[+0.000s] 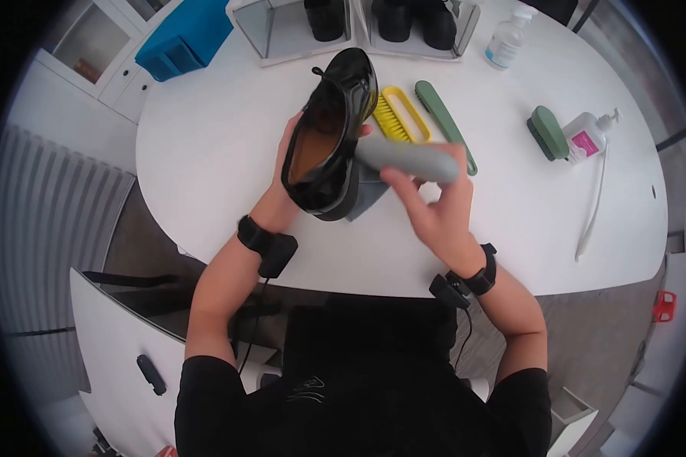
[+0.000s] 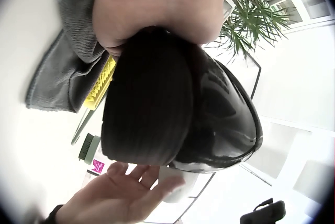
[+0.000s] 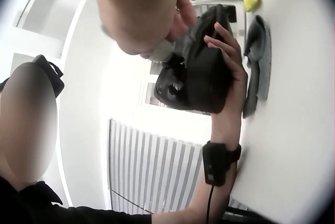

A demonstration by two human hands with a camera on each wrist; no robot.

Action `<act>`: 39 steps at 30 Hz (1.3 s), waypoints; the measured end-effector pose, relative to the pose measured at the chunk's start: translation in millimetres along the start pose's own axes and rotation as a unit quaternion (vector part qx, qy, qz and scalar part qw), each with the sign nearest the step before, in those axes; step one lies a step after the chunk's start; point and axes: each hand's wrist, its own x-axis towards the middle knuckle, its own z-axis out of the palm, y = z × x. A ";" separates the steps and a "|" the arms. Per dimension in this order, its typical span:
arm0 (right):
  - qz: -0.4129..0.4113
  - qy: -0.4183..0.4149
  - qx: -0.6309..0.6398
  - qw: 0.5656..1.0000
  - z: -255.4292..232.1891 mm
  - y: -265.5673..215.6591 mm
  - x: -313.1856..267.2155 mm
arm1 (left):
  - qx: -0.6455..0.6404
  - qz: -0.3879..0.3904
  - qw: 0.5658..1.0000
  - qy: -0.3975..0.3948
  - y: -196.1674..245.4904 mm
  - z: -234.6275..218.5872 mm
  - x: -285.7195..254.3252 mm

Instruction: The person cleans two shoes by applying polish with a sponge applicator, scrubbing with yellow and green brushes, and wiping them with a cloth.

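A glossy black shoe with a tan insole is lifted over the white table, toe away from the person. My left hand grips it from the left and below; the right wrist view shows that hand's fingers spread along the sole. In my right hand is a grey, rounded, cylinder-shaped tool, its far end right at the shoe's right side. I cannot tell the tool's exact kind. Beneath the shoe lies a grey cloth, partly hidden in the head view.
Beyond the cloth lie a yellow brush and a long green brush. Farther right are a short green brush and a pump bottle. Another pump bottle, shoe boxes and a blue case stand at the back.
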 end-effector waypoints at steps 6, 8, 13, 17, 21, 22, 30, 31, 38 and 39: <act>-0.052 -0.043 0.079 0.995 -0.1 -6.0 -7.5 | -0.122 -0.061 0.989 -0.061 3.9 -2.9 2.4; -0.041 -0.056 0.064 0.996 -3.7 -15.2 -2.9 | -0.113 -0.063 0.990 -0.052 4.5 -7.1 1.6; 0.006 -0.039 -0.010 0.999 -11.0 -9.8 11.2 | -0.081 -0.056 0.994 0.057 8.9 -1.9 1.6; -0.032 -0.117 0.052 0.991 -4.0 -28.6 3.4 | -0.069 -0.026 0.997 0.025 5.7 -8.5 -1.2; 0.081 -0.041 0.009 0.996 1.4 -18.4 25.5 | -0.061 0.005 0.994 0.091 7.9 -9.1 4.0; 0.054 -0.042 0.011 0.998 3.0 -18.6 23.9 | -0.056 0.009 0.996 0.069 10.0 -14.3 4.6; 0.083 -0.022 0.031 0.996 13.6 -2.9 26.2 | -0.086 0.045 0.995 -0.006 9.2 -24.8 -2.2; 0.082 -0.022 0.029 0.996 12.5 -3.8 22.1 | -0.088 0.045 0.995 -0.008 9.1 -28.1 0.0; 0.071 -0.047 -0.003 0.996 12.3 -15.2 8.5 | -0.081 0.050 0.995 -0.031 4.9 -45.9 2.1; 0.031 -0.055 0.012 0.998 9.9 -13.8 5.7 | -0.074 0.047 0.996 -0.025 6.7 -42.6 1.8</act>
